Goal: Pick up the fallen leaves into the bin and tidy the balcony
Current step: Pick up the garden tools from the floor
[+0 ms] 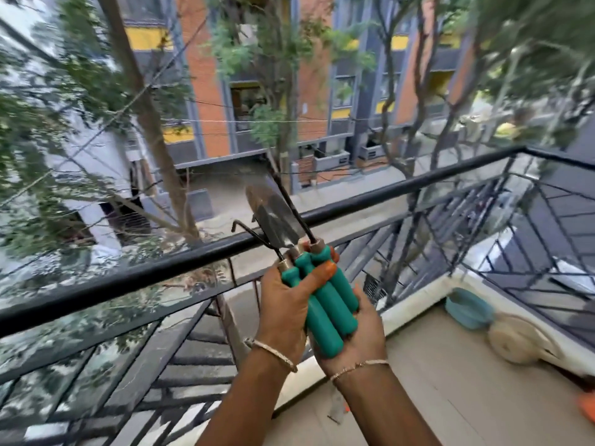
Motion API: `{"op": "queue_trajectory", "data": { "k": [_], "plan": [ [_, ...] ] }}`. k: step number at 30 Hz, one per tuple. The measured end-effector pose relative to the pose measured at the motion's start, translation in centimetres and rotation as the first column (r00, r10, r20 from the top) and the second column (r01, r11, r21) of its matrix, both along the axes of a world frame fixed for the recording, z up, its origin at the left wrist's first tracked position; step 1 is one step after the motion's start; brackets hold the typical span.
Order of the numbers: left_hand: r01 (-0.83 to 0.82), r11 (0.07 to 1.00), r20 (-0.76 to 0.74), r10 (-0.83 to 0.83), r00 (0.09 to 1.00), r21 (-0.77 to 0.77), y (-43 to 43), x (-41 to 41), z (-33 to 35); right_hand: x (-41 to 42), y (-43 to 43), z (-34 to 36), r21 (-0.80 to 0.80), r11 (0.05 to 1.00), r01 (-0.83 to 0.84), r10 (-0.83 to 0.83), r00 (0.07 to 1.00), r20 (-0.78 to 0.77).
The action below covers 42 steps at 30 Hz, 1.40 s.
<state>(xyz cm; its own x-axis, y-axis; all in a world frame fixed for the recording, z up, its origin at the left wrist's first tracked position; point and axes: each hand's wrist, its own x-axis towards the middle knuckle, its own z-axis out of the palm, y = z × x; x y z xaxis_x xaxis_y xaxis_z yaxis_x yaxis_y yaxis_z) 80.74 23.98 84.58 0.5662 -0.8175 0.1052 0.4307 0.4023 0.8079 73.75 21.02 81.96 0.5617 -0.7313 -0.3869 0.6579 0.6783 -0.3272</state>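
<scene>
Three garden hand tools with teal handles [325, 304] are bundled together in front of me: a metal trowel [273, 217], a hooked rake prong [244, 228] and a thin dark rod. My left hand [283, 310] grips the handles from the left, thumb across them. My right hand [357, 336] cups the handle ends from below and the right, with fingertips showing behind the ferrules. The tools point up toward the black balcony railing [199, 255]. No leaves or bin are in view.
The railing's black bars and glass panels run along the left and far right. On the beige tiled floor [450, 397] by the right ledge lie a teal bowl [468, 309], a cream round object [518, 339] and something orange [587, 407] at the edge.
</scene>
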Motion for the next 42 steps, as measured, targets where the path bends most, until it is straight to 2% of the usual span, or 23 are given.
{"op": "queue_trajectory", "data": {
  "k": [5,10,20,25,28,32,35,38,42],
  "plan": [
    [0.103,0.995,0.062,-0.104,0.993,0.007,-1.8,0.9,-0.5,-0.2,-0.7,-0.1,0.014,0.989,0.150,-0.150,0.989,0.004],
    [0.224,0.974,0.048,-0.225,0.973,0.014,-2.9,1.2,-1.1,-0.1,-0.6,-0.1,0.019,0.959,0.282,-0.281,0.959,-0.037],
    [0.546,0.835,0.052,-0.550,0.834,0.068,-5.5,-4.1,-2.7,-5.4,-1.3,-1.4,0.057,0.825,0.562,-0.549,0.821,-0.156],
    [0.579,0.802,0.113,-0.595,0.795,0.146,-8.2,-8.4,-2.9,-8.9,-3.1,-2.0,0.099,0.754,0.649,-0.627,0.757,-0.185],
    [0.592,0.782,0.087,-0.615,0.784,0.194,-10.6,-11.2,-3.6,-11.5,-4.9,-2.6,0.114,0.722,0.682,-0.657,0.728,-0.196],
    [0.590,0.757,0.013,-0.618,0.786,0.280,-14.7,-15.5,-4.6,-15.9,-8.3,-3.8,0.110,0.708,0.697,-0.665,0.711,-0.228],
    [0.607,0.717,-0.078,-0.622,0.779,0.344,-18.3,-19.1,-5.5,-20.8,-11.4,-4.5,0.057,0.755,0.653,-0.588,0.713,-0.381],
    [0.631,0.663,-0.142,-0.636,0.759,0.404,-21.6,-22.4,-6.3,-26.0,-14.1,-4.1,-0.029,0.840,0.543,-0.460,0.681,-0.570],
    [0.671,0.541,-0.294,-0.623,0.725,0.507,-25.6,-27.2,-8.1,-31.9,-16.9,-4.4,-0.144,0.943,0.301,-0.310,0.630,-0.712]
  ]
}}
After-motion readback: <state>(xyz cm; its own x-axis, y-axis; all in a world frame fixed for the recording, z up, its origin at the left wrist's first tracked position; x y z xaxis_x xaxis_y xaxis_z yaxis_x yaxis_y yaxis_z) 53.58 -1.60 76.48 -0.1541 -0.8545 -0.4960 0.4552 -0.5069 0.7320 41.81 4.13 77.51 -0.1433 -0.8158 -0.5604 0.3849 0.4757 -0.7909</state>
